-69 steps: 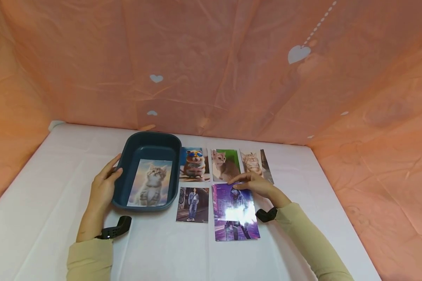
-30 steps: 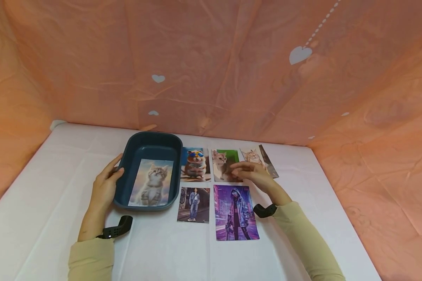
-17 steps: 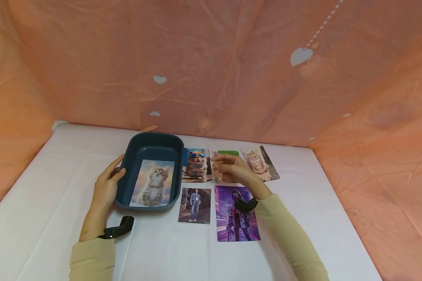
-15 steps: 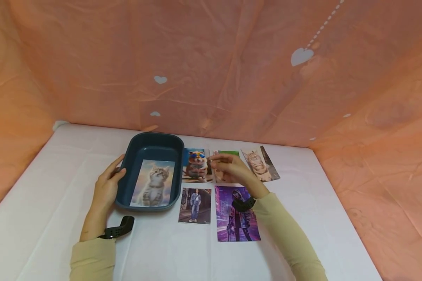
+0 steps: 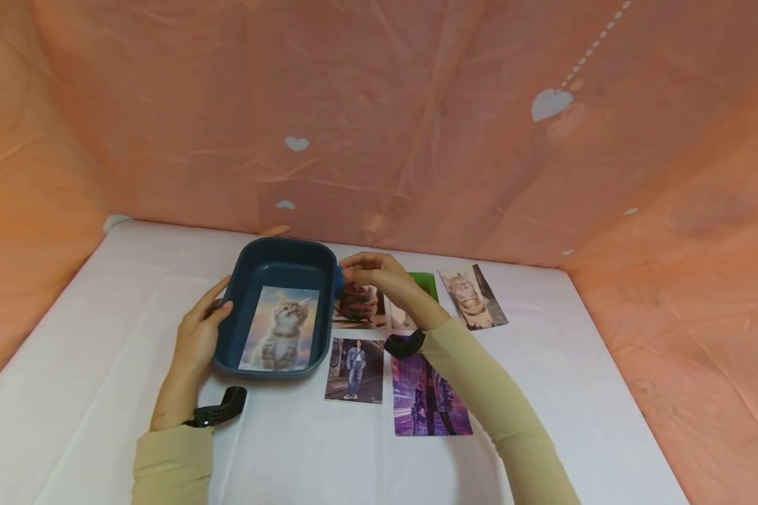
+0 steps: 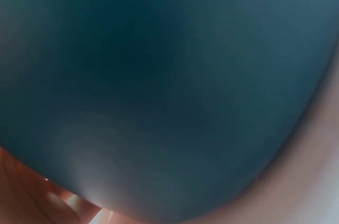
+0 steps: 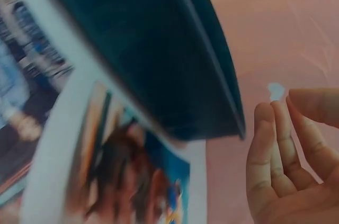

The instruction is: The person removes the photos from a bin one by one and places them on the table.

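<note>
My left hand (image 5: 197, 333) grips the left side of a dark teal plastic tray (image 5: 287, 272), thumb at the rim. A photo of a grey kitten (image 5: 283, 330) lies inside it. Beside the tray's right rim is my right hand (image 5: 382, 275), thumb and fingertips close together; the right wrist view shows nothing between them. It partly covers a hamster photo (image 5: 358, 312) and a photo of a cat on green (image 5: 424, 283). The tray's wall fills the left wrist view, blurred.
A photo of a reclining cat (image 5: 472, 296) lies slanted at the right. In front are a photo of a person in denim (image 5: 355, 370) and a larger purple picture (image 5: 417, 407), partly under the right forearm. Orange curtains (image 5: 379, 126) hang behind the white table (image 5: 303, 449).
My right hand has moved left from the purple picture, across the cat photos, to the tray's right rim. The reclining cat photo turned slightly. My left hand keeps hold of the tray.
</note>
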Tool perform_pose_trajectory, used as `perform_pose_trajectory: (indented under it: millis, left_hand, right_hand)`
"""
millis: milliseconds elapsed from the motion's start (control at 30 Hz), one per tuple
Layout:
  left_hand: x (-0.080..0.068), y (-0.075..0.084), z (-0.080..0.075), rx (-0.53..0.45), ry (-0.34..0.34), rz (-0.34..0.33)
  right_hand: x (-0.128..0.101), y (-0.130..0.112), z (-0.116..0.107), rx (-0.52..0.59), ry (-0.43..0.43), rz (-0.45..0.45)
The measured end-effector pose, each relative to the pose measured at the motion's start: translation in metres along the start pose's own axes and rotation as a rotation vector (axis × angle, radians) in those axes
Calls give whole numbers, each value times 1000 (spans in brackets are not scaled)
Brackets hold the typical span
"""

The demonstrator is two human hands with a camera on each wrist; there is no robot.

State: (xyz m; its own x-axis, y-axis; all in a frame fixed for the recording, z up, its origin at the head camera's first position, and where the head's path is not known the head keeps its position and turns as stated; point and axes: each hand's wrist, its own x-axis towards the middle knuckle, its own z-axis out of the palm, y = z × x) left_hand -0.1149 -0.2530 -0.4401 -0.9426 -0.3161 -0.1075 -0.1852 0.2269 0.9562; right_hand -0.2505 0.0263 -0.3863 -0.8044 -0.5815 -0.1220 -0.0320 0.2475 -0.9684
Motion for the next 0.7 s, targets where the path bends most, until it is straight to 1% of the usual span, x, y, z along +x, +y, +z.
perform_pose_trajectory:
  millis: [167,300,400,533,600,700]
  left_hand:
    - [0,1,1,3,2,3]
    - [0,2,2,7,4,8]
    - [-1,3,3,11,4,14]
    - [-3,2,5,13,3,21]
    - [-3,2,7,7,1,22]
    - [-3,3,9,-2,0,26]
  right_hand:
    - [19,-13,8,20,-41,28]
    - [35,-21,16,32,-58,93]
    - [44,-26,22,12,-76,140]
    - [51,-31,30,-31,-101,186]
    - [54,-34,35,-21,-103,202]
    - [58,-35,42,-21,-129,229]
